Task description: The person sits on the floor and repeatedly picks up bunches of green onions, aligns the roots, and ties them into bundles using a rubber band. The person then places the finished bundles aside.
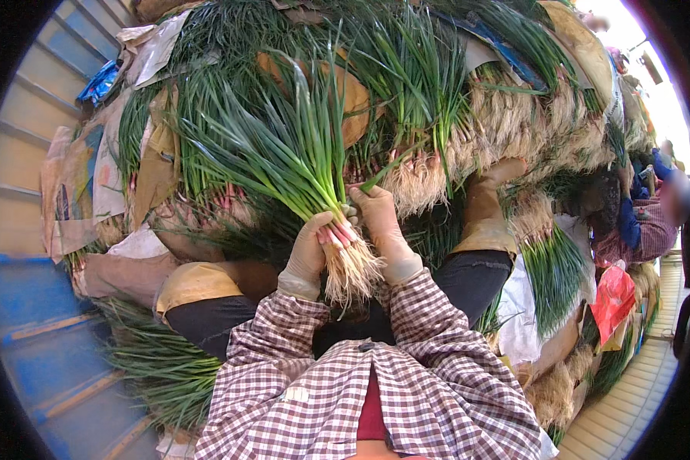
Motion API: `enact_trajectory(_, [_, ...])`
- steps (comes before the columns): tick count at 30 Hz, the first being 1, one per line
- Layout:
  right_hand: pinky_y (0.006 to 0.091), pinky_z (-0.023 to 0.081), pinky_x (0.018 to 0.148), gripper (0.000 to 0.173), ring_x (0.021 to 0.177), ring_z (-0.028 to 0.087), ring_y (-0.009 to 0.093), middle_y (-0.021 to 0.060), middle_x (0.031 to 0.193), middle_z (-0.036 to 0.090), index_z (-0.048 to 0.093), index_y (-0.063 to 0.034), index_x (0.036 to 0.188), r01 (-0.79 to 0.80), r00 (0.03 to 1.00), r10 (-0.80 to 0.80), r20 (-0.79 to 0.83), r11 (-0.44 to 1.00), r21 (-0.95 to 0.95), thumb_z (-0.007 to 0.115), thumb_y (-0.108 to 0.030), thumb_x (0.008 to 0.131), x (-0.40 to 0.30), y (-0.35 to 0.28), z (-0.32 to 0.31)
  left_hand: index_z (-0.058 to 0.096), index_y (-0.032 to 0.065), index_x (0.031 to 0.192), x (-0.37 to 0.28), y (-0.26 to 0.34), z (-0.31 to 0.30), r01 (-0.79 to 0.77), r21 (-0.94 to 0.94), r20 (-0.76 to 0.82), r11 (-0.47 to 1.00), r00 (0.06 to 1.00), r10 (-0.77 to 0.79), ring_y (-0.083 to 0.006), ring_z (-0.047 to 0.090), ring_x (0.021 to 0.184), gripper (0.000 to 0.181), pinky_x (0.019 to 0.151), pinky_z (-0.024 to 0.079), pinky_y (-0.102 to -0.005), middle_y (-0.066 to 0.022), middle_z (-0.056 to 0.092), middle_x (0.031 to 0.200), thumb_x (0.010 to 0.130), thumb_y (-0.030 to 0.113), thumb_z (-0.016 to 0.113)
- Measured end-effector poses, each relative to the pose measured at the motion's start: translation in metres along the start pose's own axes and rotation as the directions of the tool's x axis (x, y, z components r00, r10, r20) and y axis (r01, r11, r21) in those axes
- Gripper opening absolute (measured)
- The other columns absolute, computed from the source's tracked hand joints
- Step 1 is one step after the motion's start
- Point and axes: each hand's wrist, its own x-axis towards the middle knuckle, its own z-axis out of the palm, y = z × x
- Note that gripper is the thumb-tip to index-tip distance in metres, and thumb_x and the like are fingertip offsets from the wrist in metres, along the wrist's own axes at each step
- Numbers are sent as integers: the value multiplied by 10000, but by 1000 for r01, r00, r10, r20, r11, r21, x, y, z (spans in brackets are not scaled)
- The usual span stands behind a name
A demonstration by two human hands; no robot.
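Note:
My left hand (pixel 309 248), in a thin pale glove, grips a bunch of green onions (pixel 329 190) low on its stems. The bunch has long green leaves fanning away from me, pinkish-white stem bases and pale stringy roots (pixel 352 270) hanging towards my lap. Close beside the stems is my gloved right hand (pixel 380 225). A single green leaf (pixel 392 170) juts out between its thumb and fingers, angled up to the right. Whether that leaf is still joined to the bunch cannot be seen. Some of my fingers are hidden behind the stems.
Heaped onion bunches (pixel 417 172) lie ahead, some under brown sheeting (pixel 351 103). My boots (pixel 486 201) rest among them. More bunches (pixel 552 270) lie right, near a red plastic bag (pixel 614 299). A ribbed wall (pixel 40 322) stands left. Another person (pixel 638 230) sits far right.

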Motion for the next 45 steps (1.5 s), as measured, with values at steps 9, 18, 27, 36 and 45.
enact_trajectory(9, [296, 485, 574, 229, 645, 605, 159, 82, 820, 647, 605, 18, 990, -282, 908, 192, 372, 938, 203, 564, -189, 900, 17, -10, 3, 559, 4, 1025, -9, 0, 1, 13, -161, -59, 987, 998, -23, -194, 587, 721, 365, 707, 514, -334, -111, 609, 864, 808, 297, 577])
enact_trajectory(18, [401, 481, 821, 272, 919, 620, 328, 145, 999, 648, 636, -67, 1046, 314, 925, 106, 365, 325, -892, 579, -238, 842, -5, -14, -30, 545, 67, 1105, -9, -2, 3, -68, -406, 323, 911, 922, 213, -240, 591, 1040, 406, 1000, 377, -513, -87, 599, 1122, 888, 407, 503])
enact_trajectory(27, [346, 516, 636, 182, 683, 645, 260, 120, 821, 661, 639, -30, 923, 260, 695, -719, -21, 278, -925, 653, -169, 806, 25, -79, -82, 409, -10, 1283, -2, -2, 3, 57, -345, 353, 937, 933, 73, -196, 587, 887, 621, 909, 467, -466, -40, 563, 928, 851, 416, 543])
enact_trajectory(36, [313, 506, 677, 204, 766, 655, 232, 116, 838, 653, 644, -51, 989, 605, 743, -489, 456, 202, -770, 651, -90, 789, -64, -38, -37, 506, -63, 1147, 3, -7, -3, 54, -128, 143, 990, 989, -35, -251, 573, 951, 493, 876, 458, -370, -171, 577, 1098, 827, 310, 550])
enact_trajectory(45, [341, 492, 673, 285, 836, 618, 222, 116, 1026, 637, 572, -11, 1124, 568, 806, -321, 497, 653, -501, 548, -140, 871, -2, -27, -18, 526, -32, 1076, -9, 7, 11, 98, -233, 198, 967, 979, -52, -88, 468, 625, 405, 585, 424, -199, -41, 518, 817, 849, 301, 572])
